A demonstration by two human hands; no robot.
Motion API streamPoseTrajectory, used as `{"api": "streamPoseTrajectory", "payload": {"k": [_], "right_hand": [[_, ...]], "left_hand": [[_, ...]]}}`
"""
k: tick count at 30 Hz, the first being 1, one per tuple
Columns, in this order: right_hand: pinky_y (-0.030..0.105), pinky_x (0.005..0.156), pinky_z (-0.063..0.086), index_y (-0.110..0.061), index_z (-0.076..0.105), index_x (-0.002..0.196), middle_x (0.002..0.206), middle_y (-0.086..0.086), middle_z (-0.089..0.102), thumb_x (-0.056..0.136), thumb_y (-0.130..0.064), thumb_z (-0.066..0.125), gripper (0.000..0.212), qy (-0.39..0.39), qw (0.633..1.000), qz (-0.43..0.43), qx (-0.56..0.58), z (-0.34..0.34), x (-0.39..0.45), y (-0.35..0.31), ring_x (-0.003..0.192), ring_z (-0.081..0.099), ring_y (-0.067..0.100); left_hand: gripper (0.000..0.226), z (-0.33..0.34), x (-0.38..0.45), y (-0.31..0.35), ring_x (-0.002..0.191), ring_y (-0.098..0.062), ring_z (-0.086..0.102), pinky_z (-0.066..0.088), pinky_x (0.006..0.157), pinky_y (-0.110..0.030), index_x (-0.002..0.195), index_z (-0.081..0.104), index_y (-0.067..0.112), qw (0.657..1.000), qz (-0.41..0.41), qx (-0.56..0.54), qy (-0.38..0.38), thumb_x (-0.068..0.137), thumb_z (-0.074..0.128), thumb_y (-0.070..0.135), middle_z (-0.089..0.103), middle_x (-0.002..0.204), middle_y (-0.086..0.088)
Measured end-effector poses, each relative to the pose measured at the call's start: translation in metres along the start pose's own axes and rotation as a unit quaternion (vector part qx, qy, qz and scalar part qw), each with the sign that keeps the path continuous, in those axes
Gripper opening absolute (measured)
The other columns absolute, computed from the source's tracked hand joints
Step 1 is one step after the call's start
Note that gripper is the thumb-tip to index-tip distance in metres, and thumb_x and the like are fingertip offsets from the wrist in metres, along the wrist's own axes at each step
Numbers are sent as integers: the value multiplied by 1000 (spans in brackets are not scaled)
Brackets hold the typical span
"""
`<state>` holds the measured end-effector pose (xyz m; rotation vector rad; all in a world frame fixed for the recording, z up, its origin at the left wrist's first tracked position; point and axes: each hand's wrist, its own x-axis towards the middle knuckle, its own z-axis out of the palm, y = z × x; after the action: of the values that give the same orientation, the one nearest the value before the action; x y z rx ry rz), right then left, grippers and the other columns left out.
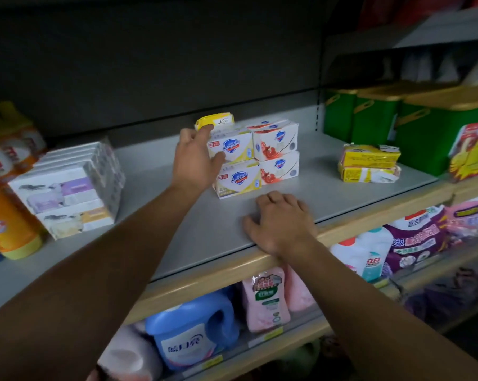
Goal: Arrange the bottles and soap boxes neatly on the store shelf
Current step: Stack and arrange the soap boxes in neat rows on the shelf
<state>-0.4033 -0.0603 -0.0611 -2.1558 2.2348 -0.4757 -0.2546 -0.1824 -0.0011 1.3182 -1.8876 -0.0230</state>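
On the grey shelf (342, 193) a stack of soap boxes (255, 158) stands in the middle, set two wide and two high: the left pair carries blue shields with yellow trim, the right pair has red marks. A yellow soap (215, 121) lies on top of the stack at its far left corner.

The left hand (195, 158) reaches in from the near left. Its thumb lies against the front of the upper left box, and a fingertip touches the yellow soap; the fingers look loosely spread rather than clasped round anything, so the hand is released. The right hand (282, 221) rests palm down on the shelf at its near edge, just in front of the stack and not touching it. Its fingers are bent slightly against the surface and hold nothing.

To the left stands a block of white packs (67, 188) with purple and yellow labels, leaning a little. Beyond them at the far left are orange bottles (8, 215). To the right of the stack, well apart, lie two yellow packets (370, 163), one on the other. Green tubs (414, 125) with yellow lids stand at the far right.

On the shelf below are a blue jug (191, 331), a pink bottle (268, 298) and purple bags (416, 237).
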Motion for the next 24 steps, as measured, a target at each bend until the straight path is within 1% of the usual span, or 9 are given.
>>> {"api": "streamPoseTrajectory", "payload": {"k": [2, 4, 9, 12, 16, 18, 20, 22, 24], "right_hand": [[43, 104, 32, -19, 51, 127, 128, 5, 50, 91, -54, 32, 54, 1, 1000, 0, 0, 0, 1, 0, 123, 42, 28], [43, 103, 32, -19, 52, 126, 126, 4, 51, 91, -54, 31, 53, 3, 1000, 0, 2, 0, 1, 0, 121, 43, 28], [43, 103, 32, -19, 52, 124, 125, 4, 51, 91, -52, 33, 51, 5, 1000, 3, 8, 0, 1, 0, 120, 43, 29], [43, 102, 32, -20, 53, 124, 125, 4, 51, 90, -51, 35, 49, -1, 1000, 5, 8, -2, 1, 0, 120, 43, 29], [43, 103, 32, -22, 55, 124, 127, 3, 52, 89, -52, 38, 49, -5, 1000, 12, 12, -2, 2, 0, 122, 43, 29], [42, 103, 32, -22, 55, 126, 129, 3, 52, 89, -51, 39, 49, -1, 1000, 15, 13, -3, 1, -2, 124, 44, 29], [40, 104, 33, -20, 52, 131, 132, 3, 50, 90, -48, 43, 51, 18, 1000, 13, 15, -4, 0, -5, 124, 44, 29], [38, 102, 36, -18, 48, 136, 136, 5, 48, 89, -42, 50, 53, 46, 998, -4, 30, -4, -1, -13, 124, 44, 31], [36, 102, 39, -17, 45, 139, 139, 6, 47, 87, -38, 58, 58, 58, 994, -38, 90, -3, -2, -32, 126, 43, 30]], "left_hand": [[59, 6, 11, -1, 119, -31, 45, 41, 104, -39, 140, 48, 17, 999, -9, 50, -15, 86, 68, 26, 40, 129, -13], [56, 10, 14, -2, 121, -31, 40, 43, 101, -40, 137, 51, 18, 996, -5, 88, -14, 85, 68, 27, 40, 131, -11], [49, 3, 10, 2, 117, -32, 41, 40, 98, -41, 127, 53, 18, 993, 44, 110, 23, 82, 70, 21, 48, 129, -9], [45, -14, 0, 6, 101, -28, 56, 46, 87, -38, 123, 52, 19, 998, 47, 32, 33, 81, 69, 18, 59, 113, -7], [40, -53, -41, -7, 82, -23, 68, 57, 73, -34, 109, 57, 27, 990, -21, -138, 30, 76, 77, 15, 68, 95, 4], [38, -71, -69, -24, 81, -25, 71, 59, 71, -36, 105, 57, 29, 975, -71, -210, -2, 78, 78, 10, 69, 95, -1], [34, -87, -96, -44, 81, -26, 71, 59, 71, -40, 105, 59, 24, 963, -101, -249, -27, 80, 76, 7, 69, 100, -10], [30, -102, -118, -62, 74, -17, 69, 56, 63, -34, 106, 62, 19, 950, -139, -276, -35, 82, 74, 6, 70, 100, -11], [26, -114, -133, -78, 74, -12, 67, 55, 58, -28, 107, 64, 14, 945, -162, -282, -34, 84, 73, 6, 70, 98, -8]]}}
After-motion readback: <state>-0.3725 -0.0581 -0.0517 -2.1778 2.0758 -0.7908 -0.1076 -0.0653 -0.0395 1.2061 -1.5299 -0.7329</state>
